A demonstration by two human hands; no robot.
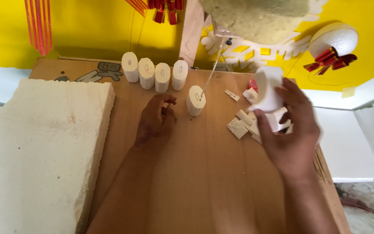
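Note:
My right hand (287,130) holds a white curved foam piece (268,89) up over the right side of the wooden table (204,173). My left hand (156,121) rests on the table with its fingers loosely curled and nothing in it. Just right of its fingertips stands an oval foam cutout (195,100), touched by a thin taut wire (212,73). A row of several similar oval foam cutouts (154,74) stands upright at the table's far edge.
A thick slab of rough foam (40,151) fills the left side. Foam offcuts (242,123) lie under my right hand. White foam boards (351,143) sit to the right, and red ornaments (332,58) and a foam ball hang on the yellow wall.

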